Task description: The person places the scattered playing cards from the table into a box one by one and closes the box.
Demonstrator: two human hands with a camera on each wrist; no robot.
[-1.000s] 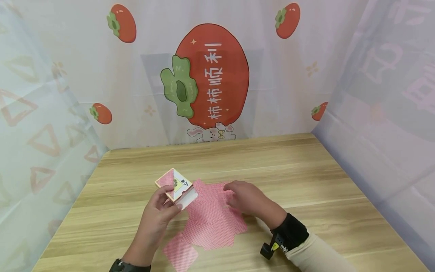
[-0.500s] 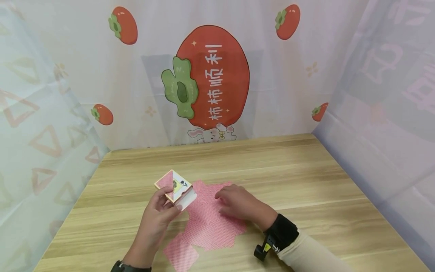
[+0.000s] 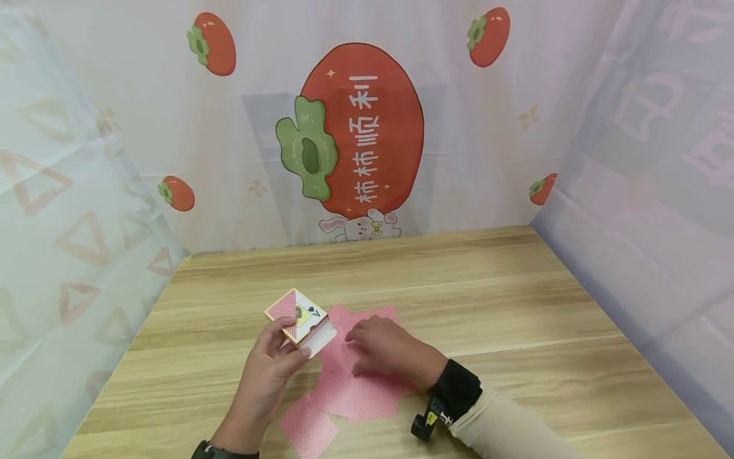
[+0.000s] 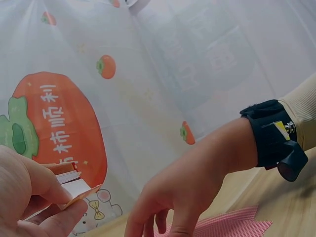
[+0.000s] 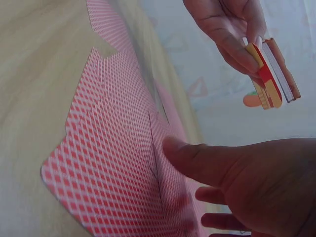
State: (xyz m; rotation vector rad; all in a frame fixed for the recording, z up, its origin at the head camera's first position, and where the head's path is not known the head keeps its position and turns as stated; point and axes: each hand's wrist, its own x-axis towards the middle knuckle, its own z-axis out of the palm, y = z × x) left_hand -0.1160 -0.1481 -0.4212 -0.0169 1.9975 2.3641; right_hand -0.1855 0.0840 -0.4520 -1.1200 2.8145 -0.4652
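Note:
My left hand (image 3: 260,376) holds a playing-card box (image 3: 312,313) tilted above the table, thumb at its open flap and fingers around the side. An ace of spades and a red-checked pattern mark the box front. The right wrist view shows white card edges inside the box (image 5: 291,94). Red-checked playing cards (image 3: 358,401) lie face down, overlapping in a loose spread below. Over their upper part is my right hand (image 3: 390,350), palm down with relaxed fingers and fingertips right at the cards. Its thumb (image 5: 180,150) is close to the card surface in the right wrist view.
A wood-grain table (image 3: 487,287) lies under everything. One card (image 3: 309,427) sits at the near left, overlapping the spread's edge. White printed curtains (image 3: 459,178) stand behind and at both sides. Each wrist wears a black strap; the right one carries a camera (image 3: 424,426).
My right hand has slid left across the spread cards toward the box. The left hand keeps its hold on the box, nearly still.

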